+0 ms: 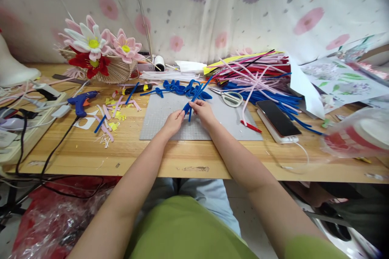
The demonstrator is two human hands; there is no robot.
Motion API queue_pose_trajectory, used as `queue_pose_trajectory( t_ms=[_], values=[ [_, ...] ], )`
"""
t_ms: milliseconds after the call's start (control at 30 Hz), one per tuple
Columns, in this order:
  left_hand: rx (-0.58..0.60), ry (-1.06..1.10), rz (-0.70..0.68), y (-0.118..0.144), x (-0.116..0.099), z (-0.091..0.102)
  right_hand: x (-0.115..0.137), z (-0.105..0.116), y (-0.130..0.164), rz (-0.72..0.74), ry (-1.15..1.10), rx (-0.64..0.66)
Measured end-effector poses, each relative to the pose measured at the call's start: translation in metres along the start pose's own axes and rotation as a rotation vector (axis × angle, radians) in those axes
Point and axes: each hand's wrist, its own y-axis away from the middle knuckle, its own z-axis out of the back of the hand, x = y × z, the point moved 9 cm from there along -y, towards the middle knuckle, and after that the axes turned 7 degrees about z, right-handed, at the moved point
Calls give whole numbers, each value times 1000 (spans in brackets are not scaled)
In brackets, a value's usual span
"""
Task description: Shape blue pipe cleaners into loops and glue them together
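Observation:
My left hand (175, 121) is closed on the lower left end of some blue pipe cleaners (204, 88), over the grey cutting mat (161, 119). Pinched around the same blue stems, my right hand (203, 111) sits close beside it. One long stem sticks up and to the right from my fingers, and a short end points down. Just behind the hands lie several bent and looped blue pipe cleaner pieces (174, 87). A pair of scissors (231, 98) with pale handles rests at the mat's upper right.
Bundled pipe cleaners (264, 68) lie at the back right, near a phone (278, 117) on a white box. To the left are a blue glue gun (80, 103), colourful scraps (115, 115) and a power strip (33, 129). Fuzzy flowers (92, 43) sit on a woven fan behind.

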Motion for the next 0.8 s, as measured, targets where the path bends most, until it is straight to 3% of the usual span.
queue_pose_trajectory(
  t_ms=[233, 367, 500, 800],
  values=[
    [69, -39, 51, 5, -6, -5, -4, -8, 3, -31, -109, 10],
    [41, 120, 147, 5, 2, -6, -2, -12, 5, -30, -123, 10],
    [111, 296, 238, 7, 5, -17, 0, -10, 4, -25, -96, -29],
    [171, 490, 276, 8, 1, -17, 7, -8, 1, 18, -80, -35]
  ],
)
